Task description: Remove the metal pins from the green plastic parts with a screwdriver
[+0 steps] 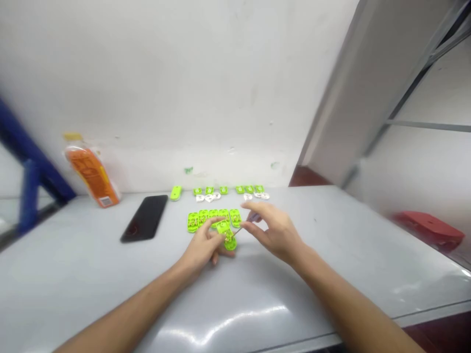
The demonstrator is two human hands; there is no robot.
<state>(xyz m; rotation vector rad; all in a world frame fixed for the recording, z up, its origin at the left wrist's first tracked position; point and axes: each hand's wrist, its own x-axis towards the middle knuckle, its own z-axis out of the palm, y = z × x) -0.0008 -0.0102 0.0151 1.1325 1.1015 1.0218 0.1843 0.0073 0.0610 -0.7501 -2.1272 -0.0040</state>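
Observation:
My left hand [200, 247] grips a bright green plastic casing [230, 243], its inner side with small metal parts facing up. Between the thumb and fingers of my right hand [275, 229] is a small screwdriver [253, 217] with a purplish handle. Its thin shaft slants down to the left, and the tip is at the casing; whether it sits in a screw is too small to tell. Just behind my hands, several similar green casings [193, 222] lie open in a row on the table, partly covered by my left fingers.
Along the wall are small green pieces [223, 190], white pieces [209, 198] and a closed green casing [176, 192]. A black phone [145, 218] lies left on the grey table [147, 284]. An orange bottle [91, 171] stands behind it. Beyond the right edge is a red stool [429, 228].

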